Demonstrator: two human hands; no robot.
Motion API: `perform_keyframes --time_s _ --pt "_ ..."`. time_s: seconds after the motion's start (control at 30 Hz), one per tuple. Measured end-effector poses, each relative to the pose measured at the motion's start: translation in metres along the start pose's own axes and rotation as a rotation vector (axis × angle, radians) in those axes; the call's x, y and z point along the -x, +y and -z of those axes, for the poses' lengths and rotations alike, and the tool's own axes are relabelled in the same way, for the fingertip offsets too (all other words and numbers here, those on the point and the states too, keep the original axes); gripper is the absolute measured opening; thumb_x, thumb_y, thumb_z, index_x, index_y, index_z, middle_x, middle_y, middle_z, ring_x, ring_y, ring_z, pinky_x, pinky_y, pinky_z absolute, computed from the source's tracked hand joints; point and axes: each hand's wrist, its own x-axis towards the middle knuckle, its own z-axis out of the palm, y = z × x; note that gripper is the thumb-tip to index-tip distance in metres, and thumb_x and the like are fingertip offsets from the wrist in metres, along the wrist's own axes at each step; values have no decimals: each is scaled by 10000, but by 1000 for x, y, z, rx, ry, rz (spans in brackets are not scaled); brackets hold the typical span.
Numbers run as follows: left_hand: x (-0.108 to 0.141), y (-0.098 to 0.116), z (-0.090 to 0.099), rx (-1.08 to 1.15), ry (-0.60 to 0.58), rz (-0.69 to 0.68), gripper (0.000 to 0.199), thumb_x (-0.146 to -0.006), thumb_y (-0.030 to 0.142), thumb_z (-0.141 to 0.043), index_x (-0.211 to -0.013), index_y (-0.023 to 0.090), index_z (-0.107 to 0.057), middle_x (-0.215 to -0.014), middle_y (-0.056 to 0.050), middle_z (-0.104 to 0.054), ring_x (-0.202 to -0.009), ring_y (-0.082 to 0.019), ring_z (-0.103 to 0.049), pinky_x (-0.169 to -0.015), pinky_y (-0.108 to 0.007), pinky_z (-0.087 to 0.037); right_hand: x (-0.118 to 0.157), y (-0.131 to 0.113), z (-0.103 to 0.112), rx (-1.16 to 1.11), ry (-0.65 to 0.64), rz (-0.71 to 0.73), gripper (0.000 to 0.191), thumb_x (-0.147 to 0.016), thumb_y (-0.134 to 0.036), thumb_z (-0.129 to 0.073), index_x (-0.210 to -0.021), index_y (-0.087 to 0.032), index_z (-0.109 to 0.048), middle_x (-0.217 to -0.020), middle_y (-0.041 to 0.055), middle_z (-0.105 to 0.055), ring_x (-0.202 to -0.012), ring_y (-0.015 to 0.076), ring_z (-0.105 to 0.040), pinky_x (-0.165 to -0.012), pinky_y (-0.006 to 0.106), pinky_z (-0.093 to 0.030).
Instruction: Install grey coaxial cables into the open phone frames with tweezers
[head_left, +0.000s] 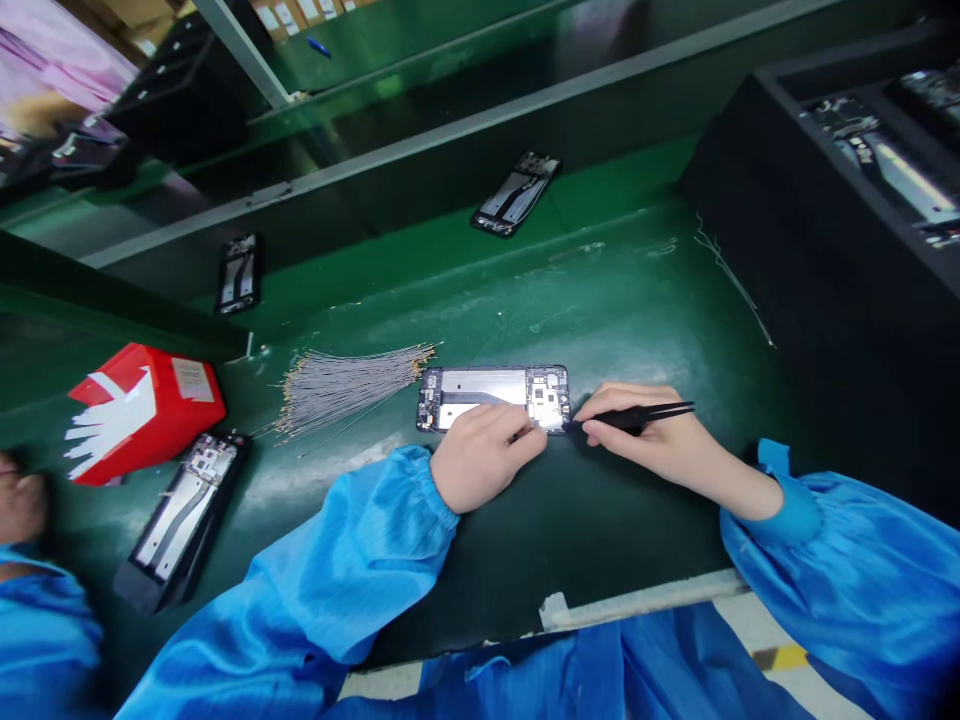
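An opened phone (487,385) with its circuit board and metal plate exposed lies flat on the green bench. My left hand (487,455) is closed over its lower edge, with thumb and forefinger close together at the board; anything small between them is hidden. Black tweezers (634,418) are pinched in my right hand (660,430). Their two prongs point away to the right, while the other end is at the phone's lower right corner. Left of the phone lies a bundle of thin grey cables (352,385) with gold-coloured ends.
A red holder (187,390) with white strips stands left, near stacked opened phones (180,520). Two more phones, one (517,195) at the back and another (238,275) back left, lie apart. A black box (795,220) is at right. Someone else's hand (19,505) shows far left.
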Motion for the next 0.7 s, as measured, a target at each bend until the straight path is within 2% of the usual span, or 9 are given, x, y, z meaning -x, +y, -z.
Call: perform_keyframes --time_s 0.47,0.7 --pt "-2 2 1 7 1 14 221 -889 170 -380 -788 201 -575 -697 5 -525 -629 -101 -454 -567 -250 -320 1 2 1 -19 -21 -20 94 -785 -245 -554 -821 -205 -632 -744 20 -623 -668 128 -573 -606 258 -450" --pt "-1 -2 0 54 6 7 221 -890 158 -371 -810 200 -573 -706 3 -530 -636 -100 -466 -567 -247 -329 -5 -3 3 34 -61 48 101 -800 -238 -520 -800 -221 -620 -744 27 -617 -656 137 -572 -580 261 -460"
